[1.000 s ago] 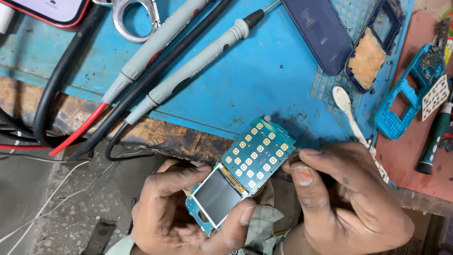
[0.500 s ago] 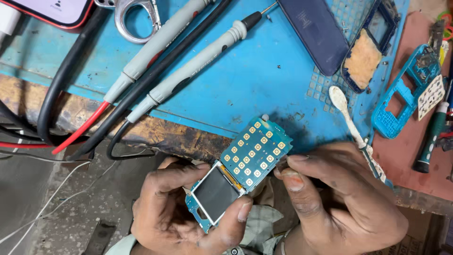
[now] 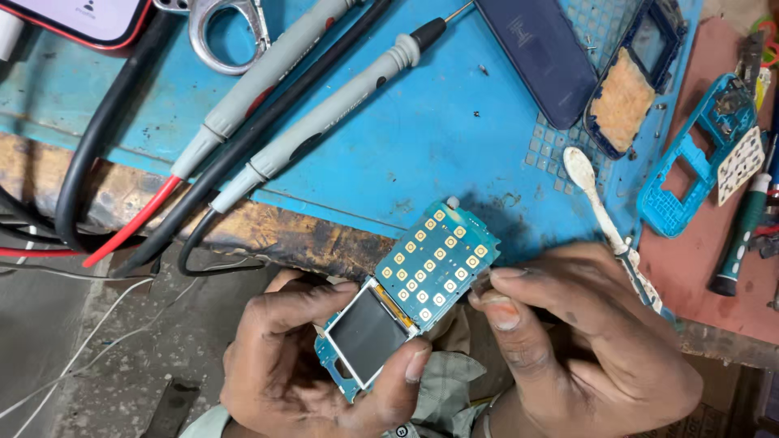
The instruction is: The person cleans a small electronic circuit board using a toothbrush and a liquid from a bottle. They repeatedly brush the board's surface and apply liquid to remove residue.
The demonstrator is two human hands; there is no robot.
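**Bare phone board held over the worktop edge, a tool at its side**

The left hand (image 3: 316, 365) grips a teal phone circuit board (image 3: 410, 296) from below, thumb pressed against the lower edge near the small grey display (image 3: 367, 332), fingers curled behind it. The board sits tilted, keypad contacts up, just off the near edge of the blue worktop (image 3: 422, 138). The right hand (image 3: 584, 349) is closed in a pinch around a thin tool (image 3: 480, 281) whose tip touches the board's right edge beside the gold keypad pads; what kind of tool it is cannot be told, since only the tip shows.

To do this well, the left hand's grip should bear on the board's edges, not on the display glass, which looks easy to crack or smear. The right hand seems best braced against the left, so the tip moves by small finger motion and does not skid across the contacts. Light pressure is the safer choice.

Farther back on the worktop lie two grey multimeter probes (image 3: 324, 122) with red and black leads, a dark blue back cover (image 3: 540, 57), a dark phone frame (image 3: 637, 73), a teal housing (image 3: 698, 154) and a white spudger (image 3: 600, 203), all well apart from the hands. A green-handled screwdriver (image 3: 742, 239) lies at the right, on a reddish mat.
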